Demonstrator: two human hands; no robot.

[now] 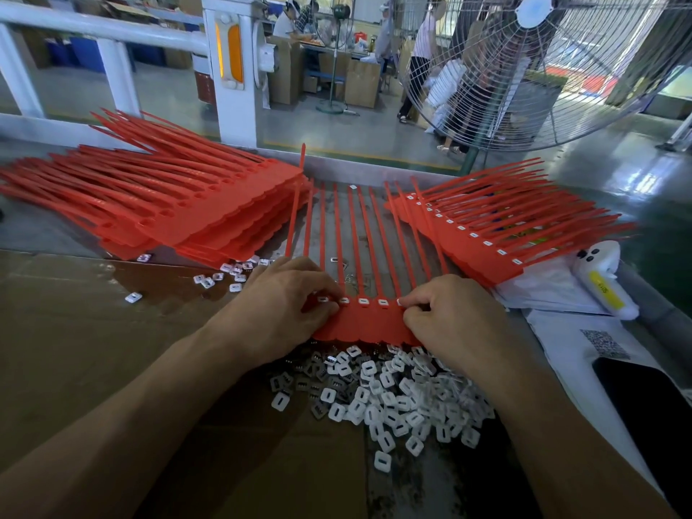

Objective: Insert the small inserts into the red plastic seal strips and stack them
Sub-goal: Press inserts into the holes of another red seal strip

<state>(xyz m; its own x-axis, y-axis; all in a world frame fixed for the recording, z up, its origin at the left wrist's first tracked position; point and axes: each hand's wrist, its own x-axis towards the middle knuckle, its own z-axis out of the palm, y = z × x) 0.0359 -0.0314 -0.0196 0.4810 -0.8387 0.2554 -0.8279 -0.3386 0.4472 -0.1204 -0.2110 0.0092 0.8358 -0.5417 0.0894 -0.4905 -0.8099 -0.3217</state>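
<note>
Both hands work on one red seal strip sheet (369,324) lying flat between them: the left hand (284,297) curls its fingers onto the sheet's left end, and the right hand (449,312) pinches a small white insert (400,302) at a socket near the right end. Between the two grips, four sockets already show white inserts, so this sheet looks partly filled. Just below the hands lies the heap of loose inserts (389,398). Beyond the right hand sits the finished stack (483,241) with inserts fitted; beyond the left hand, the larger unfilled pile (179,211) suggests much work remains.
</note>
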